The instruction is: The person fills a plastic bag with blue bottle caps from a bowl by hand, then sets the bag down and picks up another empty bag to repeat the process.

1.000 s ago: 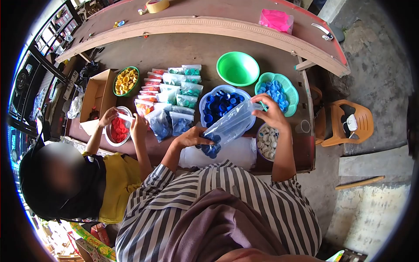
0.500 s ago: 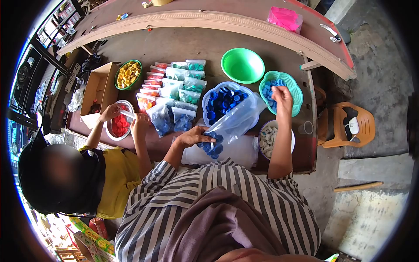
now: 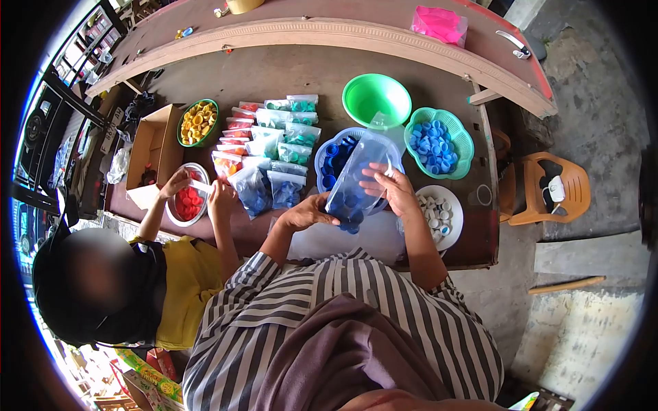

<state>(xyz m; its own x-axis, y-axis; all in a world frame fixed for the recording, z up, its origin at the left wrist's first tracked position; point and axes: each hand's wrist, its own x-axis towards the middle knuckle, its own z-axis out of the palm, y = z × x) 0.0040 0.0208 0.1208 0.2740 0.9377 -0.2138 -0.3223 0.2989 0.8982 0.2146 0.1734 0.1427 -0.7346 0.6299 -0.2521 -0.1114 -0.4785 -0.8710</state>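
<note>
My left hand [image 3: 310,214] grips the lower part of a transparent plastic bag [image 3: 364,164], its thumb and fingers closed on it. Dark blue bottle caps [image 3: 351,216] lie gathered at the bag's bottom. My right hand [image 3: 394,188] is at the bag's right side, fingers spread and palm towards it; some fingers seem to touch the plastic. Behind the bag, partly hidden, stands a pale blue basket [image 3: 321,164] of dark blue caps. To its right is a turquoise basket [image 3: 466,154] of light blue caps, and a white bowl [image 3: 454,226] of white caps sits near my right wrist.
A green bowl [image 3: 377,99] stands farther back. Filled bags [image 3: 284,188] lie in rows left of centre. On the left, a co-worker's hands [image 3: 221,198] hold something white over a bowl of red caps [image 3: 188,204]. A cardboard box [image 3: 154,147] and yellow caps [image 3: 199,122] are beyond.
My right hand has come down and left from the light blue caps to the bag's side, its fingers opening. The bag now stands more upright, and its bottom has shifted slightly right.
</note>
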